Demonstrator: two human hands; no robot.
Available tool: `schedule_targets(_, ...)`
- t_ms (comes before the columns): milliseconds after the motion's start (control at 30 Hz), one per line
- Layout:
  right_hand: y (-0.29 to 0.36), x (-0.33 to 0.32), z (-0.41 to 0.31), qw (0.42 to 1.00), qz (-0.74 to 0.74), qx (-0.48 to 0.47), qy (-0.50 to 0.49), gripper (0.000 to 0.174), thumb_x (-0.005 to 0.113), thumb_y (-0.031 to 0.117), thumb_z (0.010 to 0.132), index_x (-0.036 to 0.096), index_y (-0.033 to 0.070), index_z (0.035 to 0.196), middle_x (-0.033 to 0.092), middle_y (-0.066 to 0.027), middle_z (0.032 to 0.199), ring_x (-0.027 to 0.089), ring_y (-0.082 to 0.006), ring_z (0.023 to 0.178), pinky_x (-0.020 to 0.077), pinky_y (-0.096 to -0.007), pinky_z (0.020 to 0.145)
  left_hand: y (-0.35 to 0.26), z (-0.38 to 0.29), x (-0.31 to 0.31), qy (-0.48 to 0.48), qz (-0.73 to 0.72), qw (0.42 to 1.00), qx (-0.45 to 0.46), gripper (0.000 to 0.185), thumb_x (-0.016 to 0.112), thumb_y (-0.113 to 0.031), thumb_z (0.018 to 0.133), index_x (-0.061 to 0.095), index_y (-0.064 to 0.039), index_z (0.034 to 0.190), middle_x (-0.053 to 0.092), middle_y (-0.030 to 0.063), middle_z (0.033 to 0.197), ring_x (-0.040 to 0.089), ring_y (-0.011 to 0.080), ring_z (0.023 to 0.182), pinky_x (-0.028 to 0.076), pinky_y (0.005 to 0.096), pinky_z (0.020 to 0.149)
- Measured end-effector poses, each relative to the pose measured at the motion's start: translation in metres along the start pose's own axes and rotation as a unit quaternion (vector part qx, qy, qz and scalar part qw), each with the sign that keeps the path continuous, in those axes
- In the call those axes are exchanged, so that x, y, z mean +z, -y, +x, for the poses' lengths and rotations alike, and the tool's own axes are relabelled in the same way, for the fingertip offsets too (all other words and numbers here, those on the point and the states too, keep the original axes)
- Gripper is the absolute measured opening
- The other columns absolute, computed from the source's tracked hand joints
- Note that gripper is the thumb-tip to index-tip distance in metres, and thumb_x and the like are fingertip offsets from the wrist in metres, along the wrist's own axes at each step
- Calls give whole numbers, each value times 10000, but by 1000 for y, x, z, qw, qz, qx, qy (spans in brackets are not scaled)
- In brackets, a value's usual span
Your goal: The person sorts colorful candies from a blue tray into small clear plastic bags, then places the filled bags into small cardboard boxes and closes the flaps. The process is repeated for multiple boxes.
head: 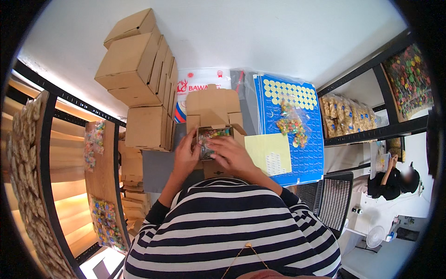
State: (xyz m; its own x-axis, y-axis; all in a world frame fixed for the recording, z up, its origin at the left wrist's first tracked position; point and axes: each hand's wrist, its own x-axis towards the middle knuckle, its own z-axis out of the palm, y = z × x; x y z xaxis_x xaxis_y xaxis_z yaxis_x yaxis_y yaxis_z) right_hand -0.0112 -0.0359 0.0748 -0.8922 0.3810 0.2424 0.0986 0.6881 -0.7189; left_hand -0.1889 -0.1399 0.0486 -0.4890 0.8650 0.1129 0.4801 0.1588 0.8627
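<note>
Right in front of me a cardboard box (213,101) has its lid folded back, away from me. Colourful pieces in clear plastic packaging (223,132) lie inside it. My left hand (186,153) grips the box's left wall, thumb near the inner edge. Over the opening, my right hand (231,153) has its fingers down on the clear packaging; whether it grips or only presses on it I cannot tell. Part of the contents is hidden beneath that hand. Just right of the box lies a pale yellow label sheet (256,148) with small white labels on it.
Folded cardboard boxes (132,69) are stacked high at the left. Blue printed sheets (303,160) with round yellow stickers lie at right, with clear bags of colourful pieces (294,127) on top. Shelves of bagged goods (343,113) flank both sides. A person (393,181) sits farther right.
</note>
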Motion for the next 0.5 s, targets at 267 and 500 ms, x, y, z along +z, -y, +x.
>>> schedule_targets(267,-4,-48,-6,948,-81,192,-241,569,713,124,869,504,39,1391,644,-217,1165,587,-391,1162,475,-443,981,-3,0,2,0,-35,999,-5,449,626,-92,930,535,-16,1363,633,231,1183,665,339,956,534,367,806)
schedule_targets(500,-4,-46,3,952,-7,286,-111,545,651,129,935,467,43,1441,669,-234,1109,695,-304,865,542,-371,746,4,0,2,-16,-2,999,30,465,627,-94,911,539,-9,1359,637,244,1161,663,361,911,525,399,836)
